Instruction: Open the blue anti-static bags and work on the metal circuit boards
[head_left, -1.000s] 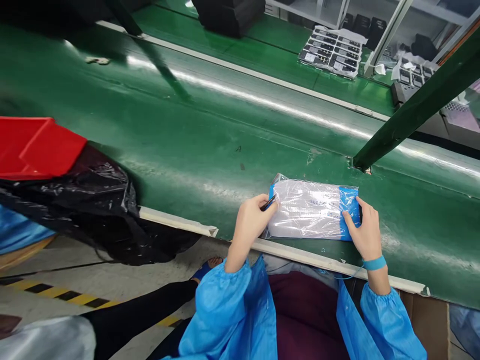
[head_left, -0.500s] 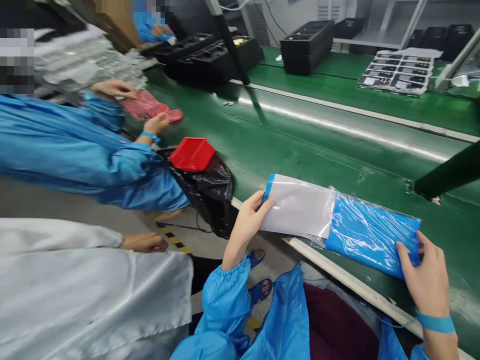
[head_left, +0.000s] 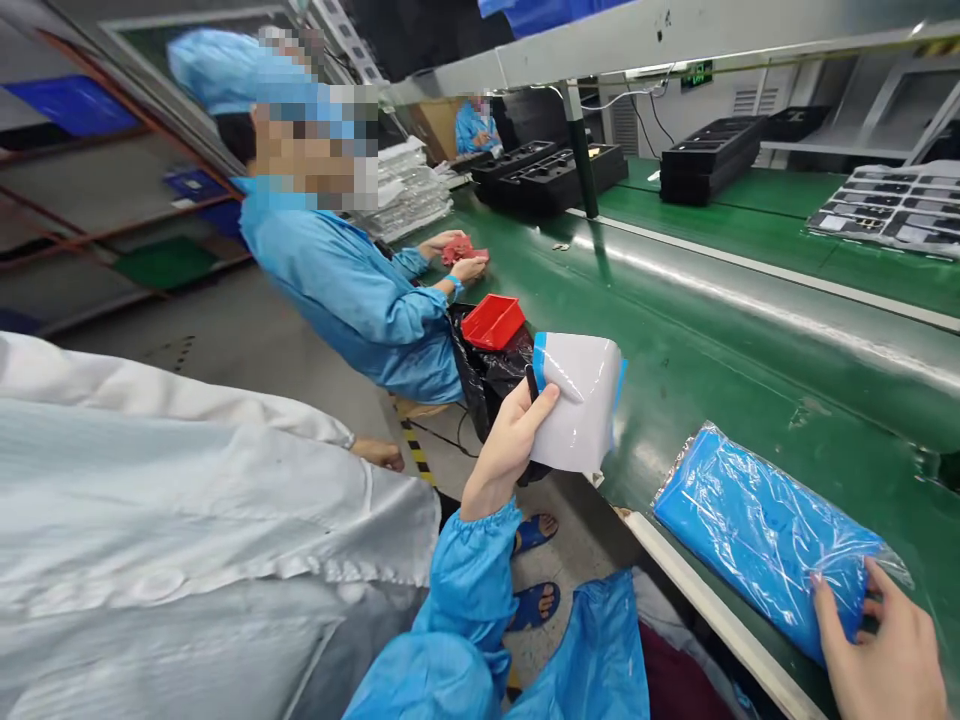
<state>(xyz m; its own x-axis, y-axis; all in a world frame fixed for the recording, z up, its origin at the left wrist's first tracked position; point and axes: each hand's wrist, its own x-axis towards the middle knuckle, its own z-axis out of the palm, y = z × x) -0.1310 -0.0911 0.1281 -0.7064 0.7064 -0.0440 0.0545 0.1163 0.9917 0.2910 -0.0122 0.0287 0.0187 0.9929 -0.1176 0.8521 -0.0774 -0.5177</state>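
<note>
My left hand point(head_left: 508, 440) is raised over the belt's near edge, closed on a curled white sheet with a blue edge point(head_left: 577, 400) and a thin black pen. My right hand point(head_left: 885, 650), low at the right, grips the near end of a blue pack in clear plastic wrap point(head_left: 757, 530) that lies on the green conveyor belt point(head_left: 750, 350). The white sheet and the blue pack are apart.
A person in a blue coat and cap point(head_left: 345, 270) sits left of the belt handling a red item point(head_left: 463, 252). A red bin point(head_left: 493, 320) rests on black plastic. A white-coated person point(head_left: 187, 520) is close on my left. Black trays point(head_left: 547, 170) stand beyond the belt.
My left hand pulled the white sheet off the blue pack and lifted it leftward. The right hand kept hold of the pack. My view swung left, showing the people beside me.
</note>
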